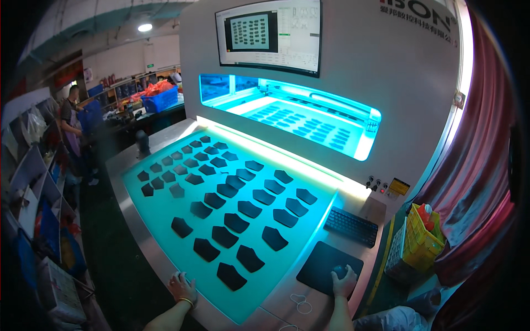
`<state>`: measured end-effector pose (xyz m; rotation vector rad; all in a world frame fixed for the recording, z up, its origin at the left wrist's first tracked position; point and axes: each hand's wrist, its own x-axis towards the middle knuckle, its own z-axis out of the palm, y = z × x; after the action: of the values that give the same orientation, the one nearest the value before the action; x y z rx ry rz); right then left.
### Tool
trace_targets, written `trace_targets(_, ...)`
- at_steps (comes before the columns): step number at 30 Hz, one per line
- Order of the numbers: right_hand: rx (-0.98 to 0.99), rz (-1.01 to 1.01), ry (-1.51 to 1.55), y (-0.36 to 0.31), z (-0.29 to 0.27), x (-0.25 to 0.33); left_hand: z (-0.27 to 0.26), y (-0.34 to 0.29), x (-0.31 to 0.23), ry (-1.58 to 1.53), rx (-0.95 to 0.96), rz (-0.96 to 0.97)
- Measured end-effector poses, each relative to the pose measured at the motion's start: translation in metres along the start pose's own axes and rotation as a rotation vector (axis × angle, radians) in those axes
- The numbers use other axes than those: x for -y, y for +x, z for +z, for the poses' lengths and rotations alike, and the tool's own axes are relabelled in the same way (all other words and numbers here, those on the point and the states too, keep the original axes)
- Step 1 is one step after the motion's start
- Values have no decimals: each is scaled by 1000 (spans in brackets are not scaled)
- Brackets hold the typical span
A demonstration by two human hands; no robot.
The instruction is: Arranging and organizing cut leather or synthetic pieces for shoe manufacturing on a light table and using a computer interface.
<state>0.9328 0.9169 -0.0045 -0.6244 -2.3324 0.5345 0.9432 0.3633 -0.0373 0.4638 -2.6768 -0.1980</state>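
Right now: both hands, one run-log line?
left hand: open, at lit surface's near-left edge | right hand: grips mouse on black pad | dark pieces: spread over lit surface

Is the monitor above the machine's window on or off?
On: the monitor is lit, showing a dark-bordered image pane at the left of its pale display.

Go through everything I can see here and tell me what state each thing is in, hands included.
Left hand: open, resting at the table's near edge
Right hand: closed over the mouse
Mouse: held, on its pad
Dark pieces: laid flat
Table surface: lit
Monitor: on
Machine window: lit inside
Keyboard: untouched
Ceiling lamp: on
Blue crate: filled
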Motion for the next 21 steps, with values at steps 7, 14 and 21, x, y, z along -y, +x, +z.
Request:
trace_targets(7,13,5,43,-2,-2,0,-1,1,-2,-8,-7,-5)
trace_targets(14,38,-9,79,-4,-3,-3,-2,1,-2,-32,-2,-4)
trace_targets(21,50,20,110,-3,-6,1,-1,2,-1,-21,11,-10)
